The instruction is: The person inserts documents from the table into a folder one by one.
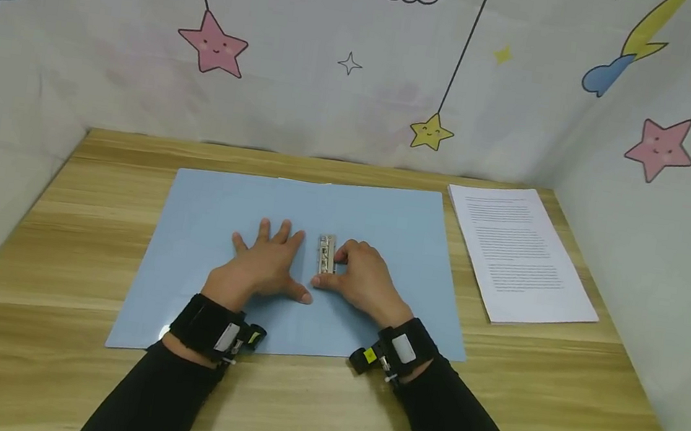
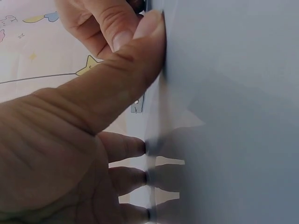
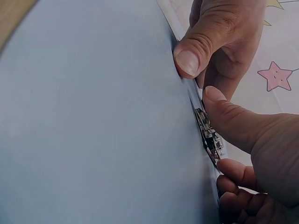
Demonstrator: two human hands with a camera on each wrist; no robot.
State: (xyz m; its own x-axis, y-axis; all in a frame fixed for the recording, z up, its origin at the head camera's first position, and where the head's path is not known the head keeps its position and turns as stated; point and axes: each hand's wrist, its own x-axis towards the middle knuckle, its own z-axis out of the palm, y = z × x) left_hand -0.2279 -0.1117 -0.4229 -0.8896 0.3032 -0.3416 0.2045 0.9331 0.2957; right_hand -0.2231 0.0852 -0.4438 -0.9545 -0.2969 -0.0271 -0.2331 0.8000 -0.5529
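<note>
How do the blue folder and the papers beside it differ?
The blue folder is plain blue, while the papers are white with printed lines. The folder covers more of the table than the papers do. The folder bears a metal clip, with the left hand and right hand at work there; the papers are untouched. Both lie flat on the table.

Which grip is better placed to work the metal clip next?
Probably the right grip: it is curled at the metal clip, while the left grip rests with its fingers spread on the blue folder.
</note>
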